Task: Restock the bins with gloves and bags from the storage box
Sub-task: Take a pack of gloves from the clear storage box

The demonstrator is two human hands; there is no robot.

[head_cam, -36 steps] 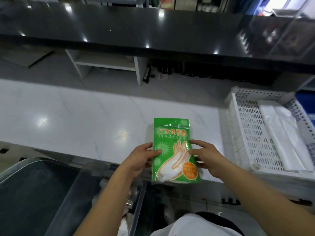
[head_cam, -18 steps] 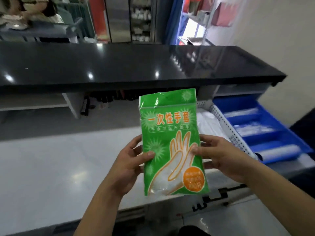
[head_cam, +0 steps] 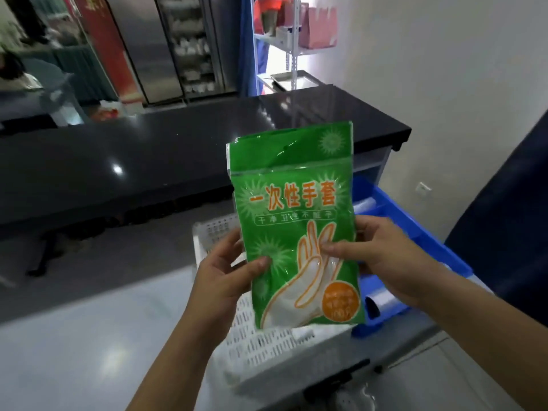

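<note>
A green pack of disposable gloves [head_cam: 296, 209] with orange lettering and a white hand drawing is held upright in front of me. My left hand [head_cam: 225, 274] pinches its left edge, thumb on the front. My right hand [head_cam: 376, 259] grips its right edge, thumb across the printed hand. Below the pack sits a white perforated bin [head_cam: 267, 348]; its inside is mostly hidden by the pack and my hands. To its right a blue divided bin [head_cam: 415, 229] holds clear plastic rolls [head_cam: 379, 298].
The bins stand on a white marble counter [head_cam: 74, 336]. Behind it runs a raised black glossy counter [head_cam: 148, 155]. A dark blue object [head_cam: 510, 221] rises at the far right. Metal shelving [head_cam: 290, 43] and a wall stand beyond.
The pack has risen from low over the counter edge to chest height and moved right over the white bin. My view swung right and up; the storage box at lower left has left the frame.
</note>
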